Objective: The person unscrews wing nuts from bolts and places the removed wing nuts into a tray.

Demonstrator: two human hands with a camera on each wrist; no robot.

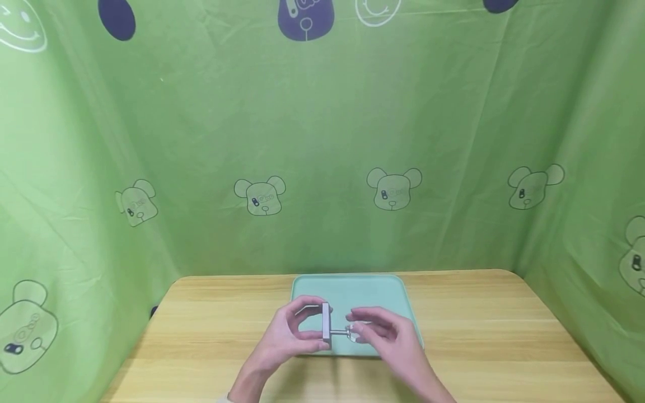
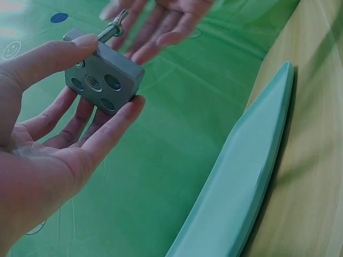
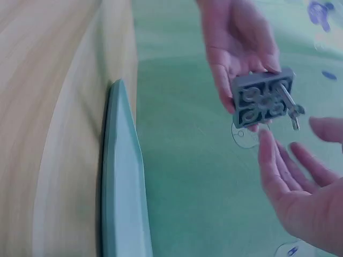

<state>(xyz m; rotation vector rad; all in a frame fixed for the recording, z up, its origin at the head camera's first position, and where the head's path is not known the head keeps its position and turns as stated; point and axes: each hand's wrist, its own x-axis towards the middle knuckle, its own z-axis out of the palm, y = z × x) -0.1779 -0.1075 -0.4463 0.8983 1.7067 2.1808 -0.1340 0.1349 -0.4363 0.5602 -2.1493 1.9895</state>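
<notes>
My left hand (image 1: 282,336) holds a grey metal block (image 1: 326,322) by its edges, thumb on one side and fingers on the other. Several round holes, one of them threaded, show in the block's face in the left wrist view. From a hole near one corner a thin wing screw (image 3: 288,98) sticks out on the other side, its winged end pointing toward my right hand (image 3: 300,198). That hand's fingers are spread and loosely bent around the winged end, apart from it in the right wrist view. Both hands are raised above a mint-green tray (image 1: 353,288).
The tray lies on a light wooden table (image 1: 478,324) with rounded corners. Green cloth (image 1: 322,134) printed with bear heads hangs behind and at both sides.
</notes>
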